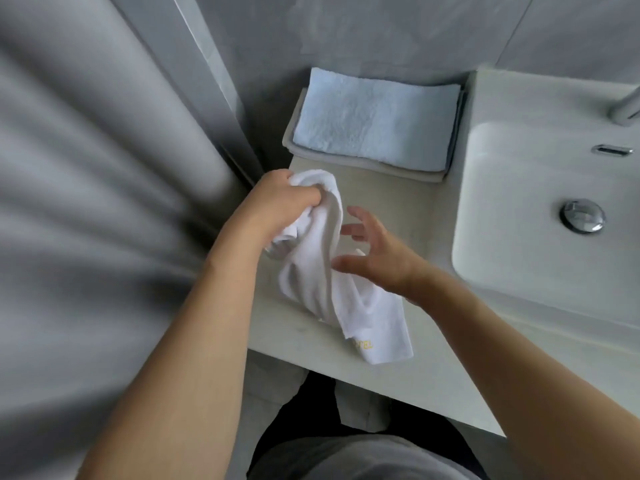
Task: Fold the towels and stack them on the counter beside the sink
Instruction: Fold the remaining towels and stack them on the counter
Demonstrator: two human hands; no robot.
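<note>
A crumpled white towel (pixel 322 271) with yellow lettering near its lower corner hangs from my left hand (pixel 280 199), which is closed on its bunched top end above the counter (pixel 398 209). The towel's lower part drapes onto the counter near the front edge. My right hand (pixel 374 254) hovers just right of the towel with fingers spread, holding nothing. At the back of the counter lies a folded light blue towel (pixel 374 123) stacked on a folded beige towel (pixel 346 161).
A white sink basin (pixel 519 202) with a chrome drain (pixel 582 215) sits to the right. A faucet (pixel 627 109) shows at the right edge. A grey tiled wall runs behind, and a grey curtain (pixel 86 168) hangs on the left.
</note>
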